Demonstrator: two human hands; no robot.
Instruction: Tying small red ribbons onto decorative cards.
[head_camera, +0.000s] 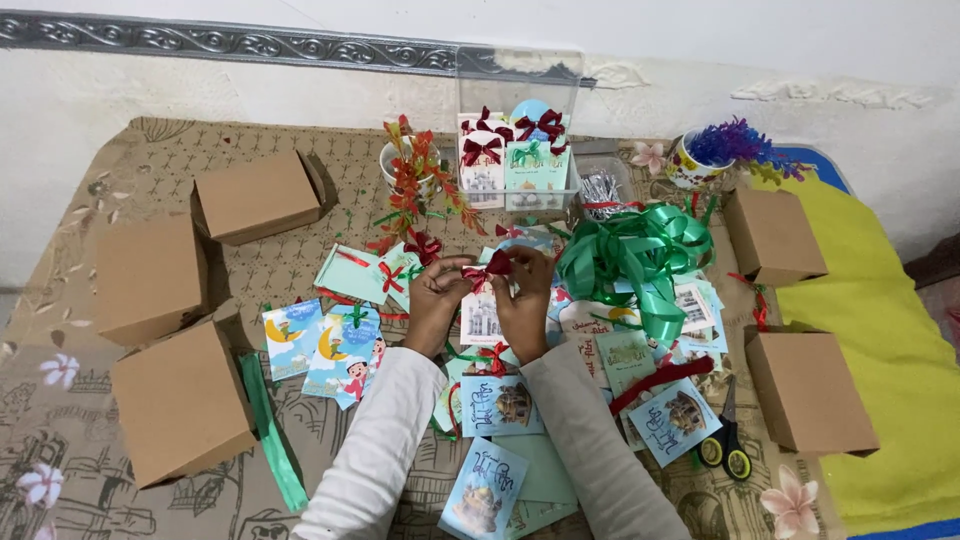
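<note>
Pinching a small red ribbon bow (489, 268) together, left hand (436, 295) and right hand (525, 295) steady it over a card (481, 318) mid-table, among scattered cards.

Small dark-red ribbon bow (490, 268) atop white card (481, 318)

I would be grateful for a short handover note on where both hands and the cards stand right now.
Left hand and right hand: both pinch a small red ribbon bow at the top of a card, above the table centre.
Done: several bowed cards stand in the clear box at the back.
Left: loose cards without bows lie near the sleeves.
Nearby: green ribbon pile on the right, scissors at right front.
</note>
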